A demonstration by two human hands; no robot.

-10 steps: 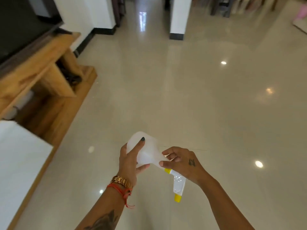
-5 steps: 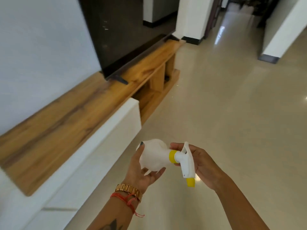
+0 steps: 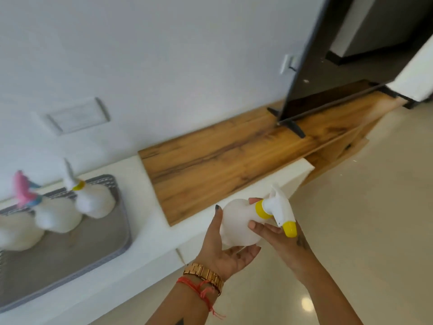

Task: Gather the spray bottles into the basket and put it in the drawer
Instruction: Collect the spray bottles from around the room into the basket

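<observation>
While both hands meet over the floor at the desk's front edge, 1 spray bottle (image 3: 239, 225) is carried between them, clear of the basket.

Item 1: spray bottle in hand. White rounded body, yellow collar, white trigger head with yellow nozzle cap pointing down and right. It lies tilted on its side. Left hand (image 3: 228, 248): palm up under the body, thumb raised along the left flank, fingers curled loosely beneath. Right hand (image 3: 281, 238): fingers closed about the neck and the near side of the body, just below the collar.

Item 2: basket (image 3: 117, 233). Grey, shallow, rectangular, with a woven-looking rim and a plain grey floor. It rests on the white desk (image 3: 152, 221) at left, well apart from the held bottle. The near half of its floor is bare.

Contents of basket: 3 bottles, all upright, grouped at the far left.
- yellow-collared bottle (image 3: 93, 202), white, rightmost, near the far rim.
- pink-headed bottle (image 3: 56, 216), white body, pink and blue trigger, blurred.
- cut-off bottle (image 3: 16, 233), white; only its body shows at the frame edge.

Item 3: wooden top (image 3: 234, 160), overlapping the desk to the right, bearing a television (image 3: 339, 55) on black feet.
</observation>
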